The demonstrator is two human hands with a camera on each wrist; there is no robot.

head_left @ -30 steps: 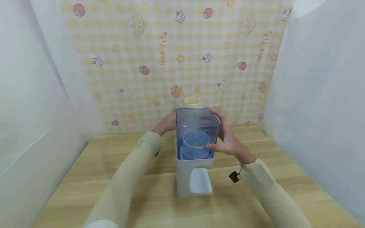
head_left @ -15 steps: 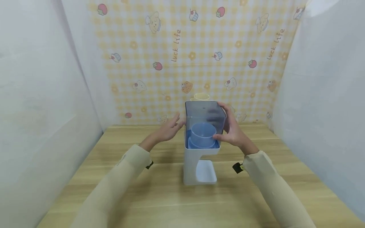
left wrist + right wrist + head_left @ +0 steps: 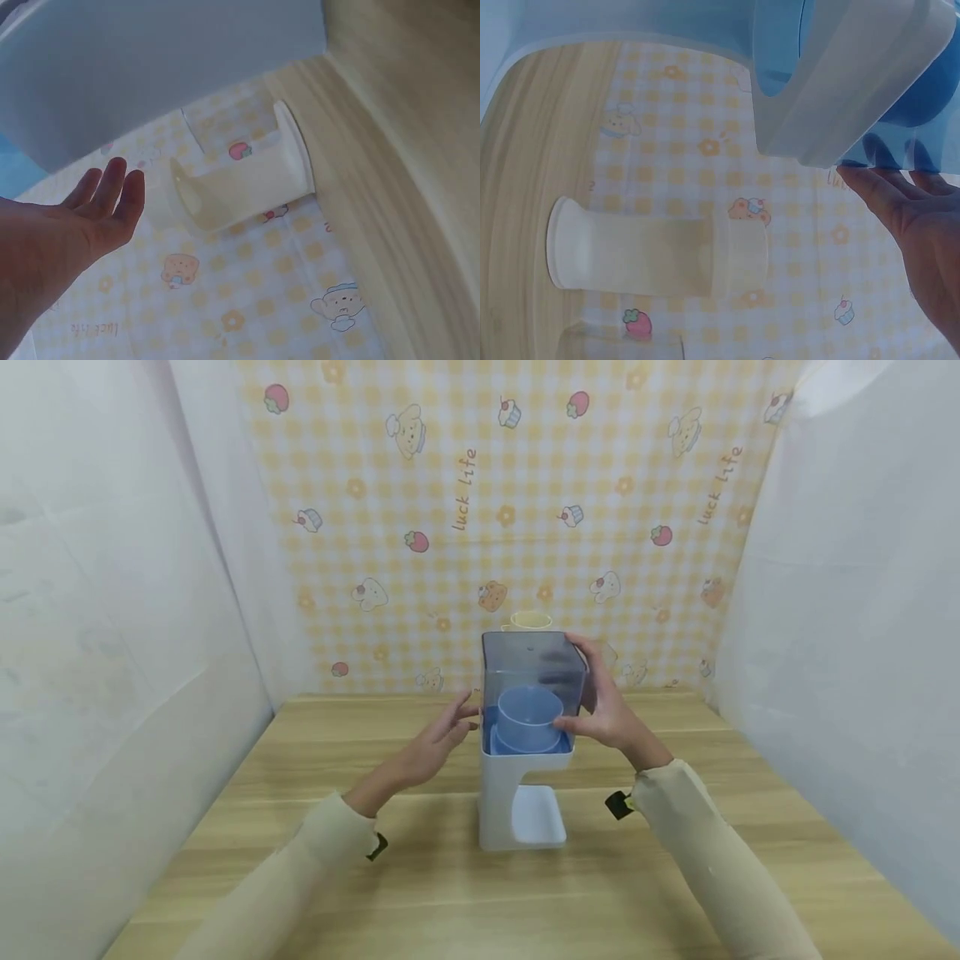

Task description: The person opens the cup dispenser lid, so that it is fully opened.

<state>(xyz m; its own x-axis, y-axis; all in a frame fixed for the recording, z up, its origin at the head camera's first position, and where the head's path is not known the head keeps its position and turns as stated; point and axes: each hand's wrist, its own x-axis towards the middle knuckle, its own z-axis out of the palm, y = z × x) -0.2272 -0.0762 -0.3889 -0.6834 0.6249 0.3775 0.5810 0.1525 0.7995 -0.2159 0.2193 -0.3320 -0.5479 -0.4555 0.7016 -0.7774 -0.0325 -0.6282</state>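
Left hand [image 3: 431,750] has come off the dispenser [image 3: 528,735], fingers apart; right hand [image 3: 603,710] alone steadies its clear tank, fingers curled round it.

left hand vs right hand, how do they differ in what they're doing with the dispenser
The right hand grips the dispenser's clear blue tank, thumb in front and fingers round its side; the left hand lies open beside the dispenser, fingers straight, holding nothing. The right hand sits higher, at tank level; the left hand is lower. Both wear beige sleeves.
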